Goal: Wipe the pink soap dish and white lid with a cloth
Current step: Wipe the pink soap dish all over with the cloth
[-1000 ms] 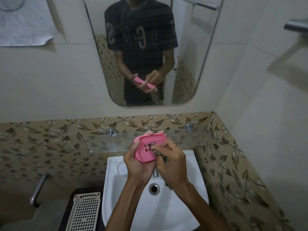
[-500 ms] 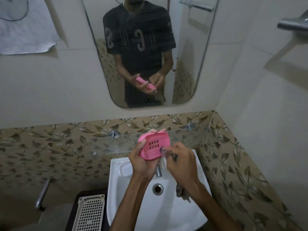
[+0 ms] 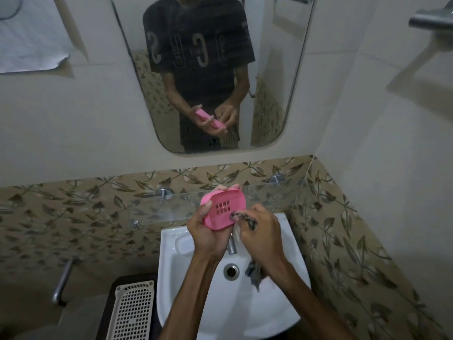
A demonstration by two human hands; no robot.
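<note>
A: The pink soap dish (image 3: 224, 209) looks like smooth moulded plastic, a rounded rectangle with two short rows of drain slots in its floor. The person's left hand (image 3: 208, 235) grips it from below, thumb curled over the near-left rim and fingertips showing past the far edge, and holds it tilted over the back of the white basin (image 3: 196, 278).

B: And the right hand (image 3: 261, 235)?

A: Its fingers are curled round a dark, crumpled cloth (image 3: 246, 218), pinching a bunched part against the dish's right rim. The limp tail of the same cloth hangs out below the wrist, over the bowl of the basin. How tightly the fingers close is hidden by the back of the hand.

B: What hems them in?

A: A clear glass shelf (image 3: 257, 195) runs just behind the dish on round metal mounts, and the leaf-patterned tile wall (image 3: 343, 229) stands close on the right. The metal tap (image 3: 231, 246) sits directly beneath the two hands. The basin's glossy bowl opens below, with the ringed drain (image 3: 231, 270) between the forearms.

B: Counts?

A: One dish, one cloth, one basin, one white latticed plastic basket (image 3: 133, 312) at the lower left, and one rounded mirror (image 3: 208, 69) above, reflecting both hands and the dish.
</note>
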